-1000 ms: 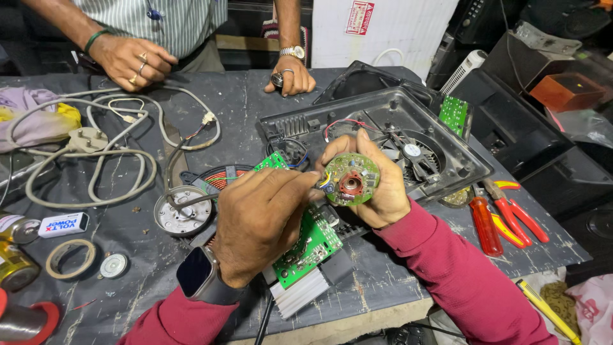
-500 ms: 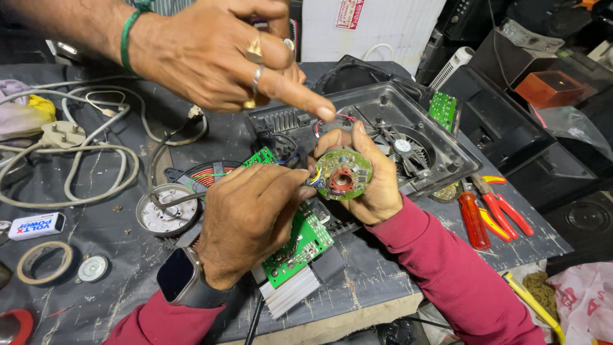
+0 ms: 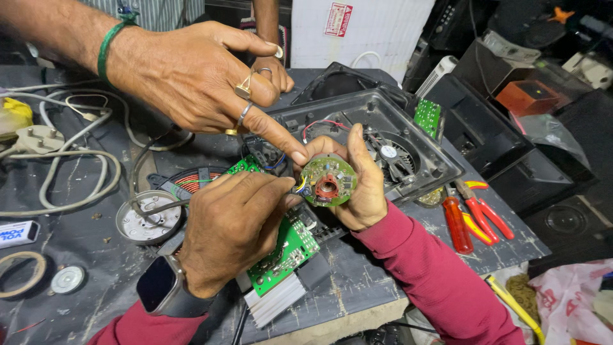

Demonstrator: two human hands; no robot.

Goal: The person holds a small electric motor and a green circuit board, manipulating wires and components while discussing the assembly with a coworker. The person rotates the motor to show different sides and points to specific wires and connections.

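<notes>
Above the desk (image 3: 383, 281), we hold a round green circuit board (image 3: 328, 181).
Our right hand (image 3: 361, 182) grips it; our left hand (image 3: 233, 223) pinches its edge; a co-worker's finger (image 3: 281, 137) points.

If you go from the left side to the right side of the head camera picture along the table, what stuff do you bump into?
Ring of tape → round metal disc → left hand → small round green circuit board → right hand → red-handled pliers.

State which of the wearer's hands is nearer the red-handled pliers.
Right. The right hand holds the round circuit board just left of the pliers; the left hand lies farther left.
</notes>
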